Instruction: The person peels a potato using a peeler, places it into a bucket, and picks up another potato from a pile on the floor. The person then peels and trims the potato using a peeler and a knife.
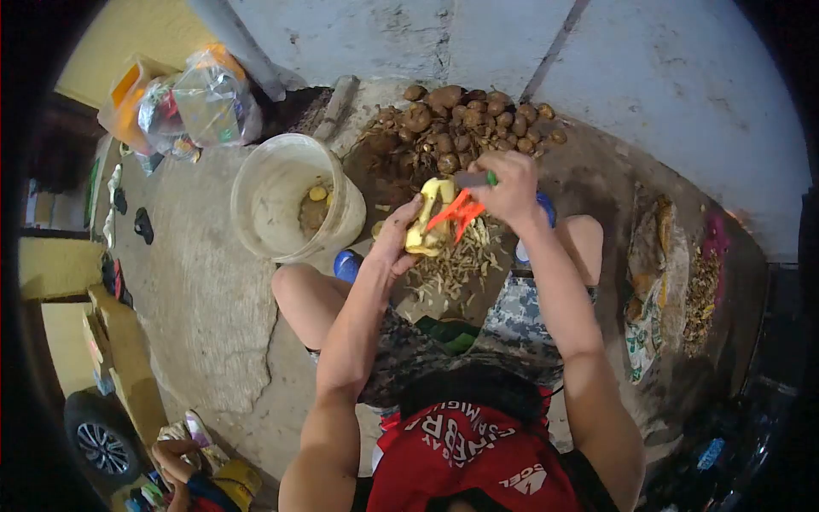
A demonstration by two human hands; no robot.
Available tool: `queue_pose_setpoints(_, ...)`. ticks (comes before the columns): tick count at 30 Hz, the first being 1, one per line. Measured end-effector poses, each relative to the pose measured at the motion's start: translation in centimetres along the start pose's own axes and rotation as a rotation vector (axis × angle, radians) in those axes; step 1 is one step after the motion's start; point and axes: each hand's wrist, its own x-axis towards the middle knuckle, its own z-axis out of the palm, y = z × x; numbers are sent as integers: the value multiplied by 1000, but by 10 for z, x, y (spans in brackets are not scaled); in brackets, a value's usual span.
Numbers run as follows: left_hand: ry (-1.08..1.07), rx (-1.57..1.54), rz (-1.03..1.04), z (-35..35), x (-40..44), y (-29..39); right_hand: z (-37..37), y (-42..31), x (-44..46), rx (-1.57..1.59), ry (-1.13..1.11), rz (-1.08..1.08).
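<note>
My left hand (398, 232) is closed around a large, mostly peeled yellow potato (432, 209) of uneven shape. My right hand (510, 183) grips an orange peeler (459, 213), whose head lies against or very close to the potato's right side. A dark, flat blade-like piece (470, 179) with a green end also sticks out from the right hand's fingers; its full shape is hidden. Below the hands, peel strips (456, 271) are heaped on the ground between my feet. Just beyond lies a pile of brown, unpeeled potatoes (465, 119).
A white bucket (247, 192) with a few peeled pieces inside stands left of my hands. Filled plastic bags (209, 102) rest by the wall. Sacking (665, 290) lies at the right. Another person (175, 465) is at lower left, near a car wheel (104, 437).
</note>
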Motion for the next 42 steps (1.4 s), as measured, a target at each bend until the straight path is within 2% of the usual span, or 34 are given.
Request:
queue_pose_setpoints(1,0,-1,-1,1,-6,1,-5,7,3,-98,15,-23)
queue_pose_setpoints(2,-41,50,-34,5,-13,1,-6,19,5,-165,40,119)
queue_pose_setpoints(3,-84,104,-64,7,-17,2,-9,32,7,-168,43,114)
queue_pose_setpoints(5,-78,88,-76,4,-16,-1,-13,51,12,-310,54,278)
queue_pose_setpoints(6,-96,62,0,5,-16,-2,-13,55,15,-311,-32,433)
queue_pose_setpoints(8,-198,37,173,3,-18,1,-4,60,14,-292,-50,483)
queue_pose_setpoints(9,-189,27,172,13,-21,8,-2,60,14,-273,-74,526)
queue_pose_setpoints(11,-153,174,154,0,-7,7,-1,54,10,-245,-109,496)
queue_pose_setpoints(14,-13,641,523,-3,2,0,-3,45,16,-188,-204,502)
queue_pose_setpoints(16,-11,630,546,4,-2,3,-8,42,11,-177,-272,543)
queue_pose_setpoints(19,43,651,630,10,-8,12,0,22,3,-136,-319,491)
queue_pose_setpoints(21,100,779,727,2,-3,13,5,0,-5,-175,-509,361)
queue_pose_setpoints(22,100,779,728,2,-2,14,8,-9,-9,-176,-509,360)
queue_pose_setpoints(24,87,759,756,4,-2,14,14,-22,-16,-216,-415,131)
queue_pose_setpoints(27,100,837,733,11,-9,14,16,-27,-15,-214,-464,96)
queue_pose_setpoints(30,73,818,716,8,-8,12,14,-35,-11,-236,-564,212)
queue_pose_setpoints(34,63,962,712,8,-13,15,30,6,-16,-152,-581,274)
queue_pose_setpoints(36,21,938,763,10,-15,17,21,13,-7,-26,-878,465)
queue_pose_setpoints(37,18,933,755,10,-16,16,18,14,-10,-29,-882,473)
queue_pose_setpoints(39,15,862,702,10,-15,20,14,16,-13,72,-573,472)
queue_pose_setpoints(40,43,1010,791,8,-13,22,9,19,-7,123,-538,540)
queue_pose_setpoints(41,46,1015,791,7,-15,24,3,24,1,128,-504,659)
queue_pose_setpoints(42,42,1108,802,10,-17,27,-2,21,3,112,-327,644)
